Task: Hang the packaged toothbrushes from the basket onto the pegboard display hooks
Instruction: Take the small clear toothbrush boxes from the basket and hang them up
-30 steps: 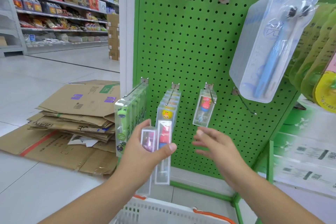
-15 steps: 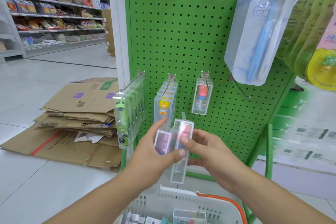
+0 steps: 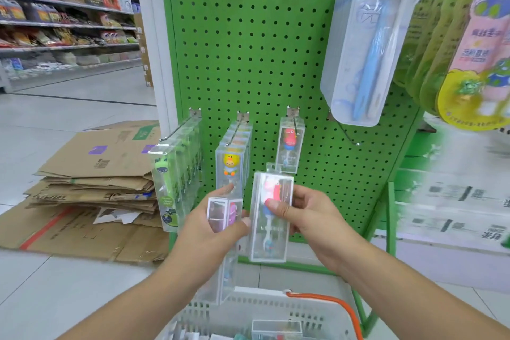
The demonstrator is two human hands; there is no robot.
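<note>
My right hand (image 3: 306, 218) grips a clear boxed toothbrush with a pink-red figure (image 3: 271, 232), held upright in front of the green pegboard (image 3: 248, 50). My left hand (image 3: 209, 229) holds a clear box with a purple figure (image 3: 225, 211). The lower hook row carries green-figure packs (image 3: 176, 174), yellow-duck packs (image 3: 233, 163) and one red-figure pack (image 3: 289, 143). To their right a bare hook (image 3: 345, 132) sticks out. The white basket (image 3: 265, 309) with an orange handle sits below my hands, with more boxes inside.
A large clear pack with a blue toothbrush (image 3: 369, 36) hangs at upper right, with green and pink packs (image 3: 469, 50) beside it. Flattened cardboard (image 3: 91, 188) lies on the floor at left. Store shelves (image 3: 63, 16) line the aisle behind.
My right hand has taken the pink-red boxed toothbrush out of the pair in my left hand and raised it slightly. The view has moved closer to the pegboard.
</note>
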